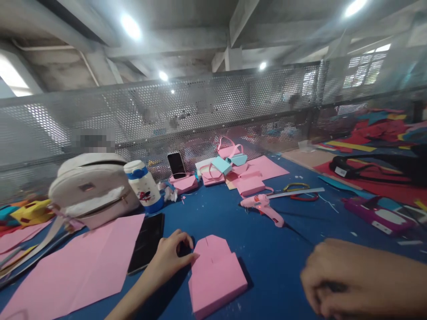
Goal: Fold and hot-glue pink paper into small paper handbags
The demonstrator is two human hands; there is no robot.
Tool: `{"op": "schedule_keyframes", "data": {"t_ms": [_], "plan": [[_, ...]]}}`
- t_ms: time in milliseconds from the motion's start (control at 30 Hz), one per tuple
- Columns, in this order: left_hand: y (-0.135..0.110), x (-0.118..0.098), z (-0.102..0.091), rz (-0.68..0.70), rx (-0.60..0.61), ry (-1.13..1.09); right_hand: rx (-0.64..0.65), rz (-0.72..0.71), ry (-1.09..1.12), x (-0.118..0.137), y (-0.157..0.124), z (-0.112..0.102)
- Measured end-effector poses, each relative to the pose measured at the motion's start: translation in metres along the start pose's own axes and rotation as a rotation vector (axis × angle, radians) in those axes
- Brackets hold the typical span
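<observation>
A folded pink paper box (218, 278) with a raised, notched flap lies on the blue table in front of me. My left hand (175, 251) is at its left edge, the thumb and fingertips curved and closed against the paper. At the lower right, my right hand (333, 280) is apart from the box. Its fingers are curled and a little blurred, and whatever they may hold is hidden. A pink glue gun (263, 208) with a white stick in its back lies beyond the box, between the two hands.
Left are a large pink sheet (80, 262), a dark tablet (147, 242), a white bottle (143, 186) and a backpack (96, 195). Finished-looking pink paper bags (185, 183) and a phone (176, 164) stand behind. Scissors (303, 196) and a purple device (380, 215) lie right.
</observation>
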State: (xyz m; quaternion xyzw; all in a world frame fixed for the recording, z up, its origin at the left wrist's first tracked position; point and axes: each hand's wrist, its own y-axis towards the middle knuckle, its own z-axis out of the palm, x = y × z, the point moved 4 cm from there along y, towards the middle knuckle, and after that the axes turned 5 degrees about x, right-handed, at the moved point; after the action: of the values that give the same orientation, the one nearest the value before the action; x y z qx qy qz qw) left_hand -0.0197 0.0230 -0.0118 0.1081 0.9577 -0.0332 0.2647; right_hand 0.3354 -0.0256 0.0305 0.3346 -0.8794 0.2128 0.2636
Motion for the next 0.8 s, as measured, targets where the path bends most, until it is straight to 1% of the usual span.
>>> {"op": "schedule_keyframes", "data": {"t_ms": [33, 67, 133, 233, 333, 400, 500, 633, 700, 800], "plan": [[0.0, -0.003, 0.0, -0.001, 0.012, 0.009, 0.104, -0.052, 0.043, 0.011, 0.011, 0.001], [0.0, -0.005, 0.0, -0.003, 0.027, 0.008, 0.121, -0.089, 0.052, 0.019, 0.022, 0.001], [0.0, -0.009, 0.0, -0.015, 0.046, -0.002, 0.067, -0.144, 0.024, 0.028, 0.043, 0.0], [-0.002, -0.011, 0.001, -0.011, 0.034, -0.012, -0.063, -0.218, 0.001, 0.029, 0.072, 0.002], [-0.004, -0.014, 0.003, 0.06, -0.01, -0.107, -0.161, -0.227, 0.036, 0.027, 0.096, 0.004], [-0.003, -0.018, 0.001, 0.104, -0.047, -0.192, -0.196, -0.231, 0.033, 0.03, 0.109, 0.004], [-0.001, -0.029, -0.004, 0.127, -0.067, -0.258, -0.192, -0.22, -0.033, 0.04, 0.124, 0.004], [0.001, -0.052, -0.014, 0.173, -0.076, -0.272, -0.221, -0.213, -0.042, 0.058, 0.137, 0.0], [0.001, -0.063, -0.021, 0.221, -0.122, -0.273, -0.289, -0.227, -0.012, 0.064, 0.141, -0.004], [0.002, -0.072, -0.028, 0.26, -0.23, -0.337, -0.444, -0.309, 0.038, 0.07, 0.144, -0.013]]}}
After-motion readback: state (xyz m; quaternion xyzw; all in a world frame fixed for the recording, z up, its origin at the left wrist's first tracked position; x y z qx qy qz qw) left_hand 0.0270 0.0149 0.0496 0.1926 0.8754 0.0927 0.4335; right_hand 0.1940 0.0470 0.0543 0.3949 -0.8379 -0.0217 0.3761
